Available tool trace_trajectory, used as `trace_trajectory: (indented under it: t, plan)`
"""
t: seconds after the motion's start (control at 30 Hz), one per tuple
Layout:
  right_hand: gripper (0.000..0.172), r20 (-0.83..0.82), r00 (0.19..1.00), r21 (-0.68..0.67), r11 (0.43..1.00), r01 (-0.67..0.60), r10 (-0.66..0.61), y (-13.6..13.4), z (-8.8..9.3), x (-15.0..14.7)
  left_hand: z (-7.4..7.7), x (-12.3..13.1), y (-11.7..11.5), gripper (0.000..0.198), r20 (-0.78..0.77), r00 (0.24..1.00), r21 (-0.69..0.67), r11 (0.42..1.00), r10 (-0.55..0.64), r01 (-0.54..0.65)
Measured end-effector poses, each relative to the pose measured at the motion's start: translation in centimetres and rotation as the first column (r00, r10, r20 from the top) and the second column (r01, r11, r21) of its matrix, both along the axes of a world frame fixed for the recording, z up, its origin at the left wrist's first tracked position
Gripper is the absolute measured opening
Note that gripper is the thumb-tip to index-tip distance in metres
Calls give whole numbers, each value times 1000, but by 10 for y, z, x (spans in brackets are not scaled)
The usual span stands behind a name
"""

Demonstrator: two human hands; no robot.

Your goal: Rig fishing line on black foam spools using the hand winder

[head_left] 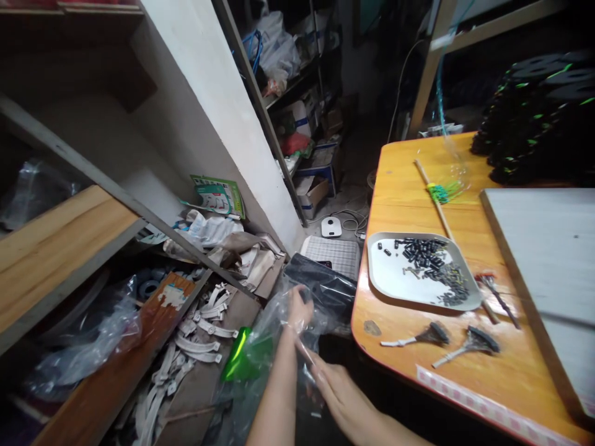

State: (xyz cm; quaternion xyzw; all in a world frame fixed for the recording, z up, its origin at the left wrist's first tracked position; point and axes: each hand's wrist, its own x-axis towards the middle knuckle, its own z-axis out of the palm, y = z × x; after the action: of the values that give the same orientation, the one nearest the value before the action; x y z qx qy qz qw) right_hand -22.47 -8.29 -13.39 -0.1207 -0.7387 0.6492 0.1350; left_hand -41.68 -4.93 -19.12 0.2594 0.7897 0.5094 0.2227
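Note:
A large clear plastic bag (264, 313) is bunched up between the shelf and the table corner. My left hand (300, 310) is at the bag with its fingers curled into the film, which partly veils the fingertips. Nearer to me, my right hand (331, 379) pinches a fold of the same bag beside my left wrist. Just past the left hand lies a shiny black plastic sheet (320, 285). Green glossy film (244, 356) shows to the left, partly under the clear plastic.
On the right, a yellow table (400, 179) bears a white tray (379, 282) of small black parts, two brushes (474, 347) and a stick (437, 198). Left are a slanting metal shelf bar (116, 198) and curved white strips (199, 341). A white scale (331, 227) lies on the floor.

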Motion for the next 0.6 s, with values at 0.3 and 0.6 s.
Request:
trace_trajectory:
  t: [0.3, 0.6]
  plan:
    - [58, 27, 997, 28, 997, -71, 70, -3, -13, 8, -12, 9, -3, 40, -339, 921, -178, 974, -195, 140]
    - [64, -1, 995, -162, 982, -95, 96, 4, -19, 15, 1, -1, 12, 36, -406, 901, 11, 985, -152, 171]
